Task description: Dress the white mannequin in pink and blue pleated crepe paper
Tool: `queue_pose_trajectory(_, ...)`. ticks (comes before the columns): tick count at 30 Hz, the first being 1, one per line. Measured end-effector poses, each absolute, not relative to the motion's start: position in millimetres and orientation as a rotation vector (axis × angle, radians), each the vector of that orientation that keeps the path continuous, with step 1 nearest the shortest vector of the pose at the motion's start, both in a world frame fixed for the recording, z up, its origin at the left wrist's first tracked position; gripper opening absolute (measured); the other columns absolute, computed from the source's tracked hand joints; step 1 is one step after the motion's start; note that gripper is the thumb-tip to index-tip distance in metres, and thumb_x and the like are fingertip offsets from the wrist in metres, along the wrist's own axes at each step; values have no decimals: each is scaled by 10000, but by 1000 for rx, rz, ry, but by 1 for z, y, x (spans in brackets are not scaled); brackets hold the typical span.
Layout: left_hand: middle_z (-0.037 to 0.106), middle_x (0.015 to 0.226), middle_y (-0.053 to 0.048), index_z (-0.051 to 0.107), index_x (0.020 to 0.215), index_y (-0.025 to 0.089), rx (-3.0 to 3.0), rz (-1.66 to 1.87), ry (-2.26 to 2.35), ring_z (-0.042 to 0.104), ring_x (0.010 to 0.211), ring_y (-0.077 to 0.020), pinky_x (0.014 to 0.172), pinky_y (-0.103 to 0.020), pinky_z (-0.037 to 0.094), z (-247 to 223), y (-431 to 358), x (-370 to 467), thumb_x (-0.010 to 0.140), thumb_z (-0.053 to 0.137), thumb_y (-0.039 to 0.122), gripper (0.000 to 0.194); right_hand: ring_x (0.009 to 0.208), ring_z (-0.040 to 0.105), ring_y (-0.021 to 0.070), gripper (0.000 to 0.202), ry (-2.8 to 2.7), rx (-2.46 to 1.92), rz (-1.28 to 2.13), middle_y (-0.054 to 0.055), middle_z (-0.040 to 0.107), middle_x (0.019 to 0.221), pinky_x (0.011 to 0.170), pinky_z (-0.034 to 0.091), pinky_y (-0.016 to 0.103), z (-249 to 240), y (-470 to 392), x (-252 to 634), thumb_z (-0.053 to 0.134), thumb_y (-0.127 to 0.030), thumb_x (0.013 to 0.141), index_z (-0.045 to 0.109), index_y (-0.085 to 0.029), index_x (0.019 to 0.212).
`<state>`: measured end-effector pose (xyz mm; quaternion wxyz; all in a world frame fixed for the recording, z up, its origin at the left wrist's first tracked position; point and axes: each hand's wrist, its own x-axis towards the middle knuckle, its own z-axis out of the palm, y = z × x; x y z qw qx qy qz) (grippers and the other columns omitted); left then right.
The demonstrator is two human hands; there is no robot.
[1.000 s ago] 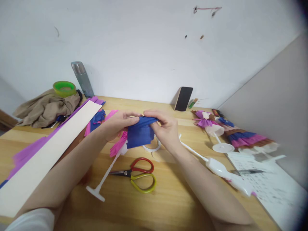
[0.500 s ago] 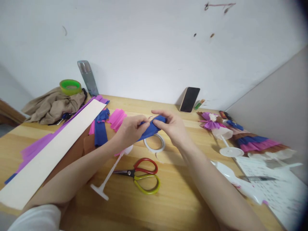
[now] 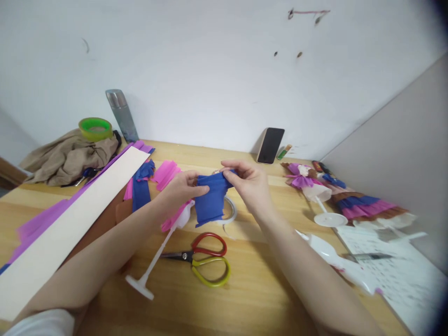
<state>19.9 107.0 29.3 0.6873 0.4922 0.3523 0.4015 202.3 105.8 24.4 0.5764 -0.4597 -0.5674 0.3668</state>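
A piece of blue crepe paper (image 3: 210, 200) hangs spread between my hands above the table. My left hand (image 3: 184, 189) pinches its left top edge between thumb and fingers. At its upper right corner, my right hand (image 3: 249, 182) grips it with thumb and forefinger. Partly hidden behind the paper lies a roll of white tape (image 3: 231, 211). Scissors (image 3: 198, 256) with one red and one yellow handle rest nearer to me. Left of them a white plastic stand (image 3: 150, 268) leans, with pink paper (image 3: 175, 217) by its upper end.
A long cream card strip (image 3: 80, 212) lies over purple and brown paper at left. A green tape roll (image 3: 95, 129) sits on brown cloth (image 3: 70, 154) beside a flask (image 3: 122, 116). A phone (image 3: 270, 145) leans on the wall. Layered paper skirts (image 3: 364, 205) and a written sheet (image 3: 402, 275) occupy the right.
The blue paper, bunched between my fingers before, now hangs open and flat. My left hand has moved slightly left and down. The whole view has shifted a little.
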Motion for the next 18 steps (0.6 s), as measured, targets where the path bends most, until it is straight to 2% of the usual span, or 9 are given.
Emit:
queue_pose_trajectory(3,732,716,-24,710,806,142,1105,893,789,664,647,-153,667,-273,506,29,108,18,556,897,262,335,769,686,181,271,-1324,-1041,848,51,750,855,705,550,334,25,104,201,691,-285,687,724,-176,933)
queue_pose_trajectory(6,703,655,-19,696,745,140,1110,909,799,630,572,-134,601,-256,488,27,107,18,600,879,340,307,736,678,174,274,-1303,-1009,902,45,749,838,682,551,328,27,102,201,707,-311,693,729,-184,935)
queue_pose_trajectory(10,692,648,-17,695,743,149,1085,911,804,621,570,-130,598,-253,492,28,101,20,646,841,431,332,656,644,157,279,-1257,-1052,923,38,727,751,621,519,298,31,100,201,709,-380,719,731,-169,901)
queue_pose_trajectory(12,691,646,-20,689,729,148,1082,908,804,628,581,-141,617,-268,507,30,100,20,664,820,464,348,669,642,157,330,-1299,-1084,941,42,726,762,591,501,276,32,100,202,684,-426,748,725,-169,951)
queue_pose_trajectory(15,717,679,-31,694,770,141,1102,982,787,670,650,-180,663,-295,525,32,101,21,661,820,457,358,605,606,139,381,-1437,-1151,1039,29,710,734,521,468,250,31,101,202,680,-436,739,726,-165,1003)
queue_pose_trajectory(18,737,701,-29,692,833,139,1102,1057,792,686,668,-196,667,-299,522,33,103,21,630,851,402,369,530,547,111,302,-1492,-1133,1085,7,680,663,492,446,240,28,104,202,677,-358,702,743,-150,911)
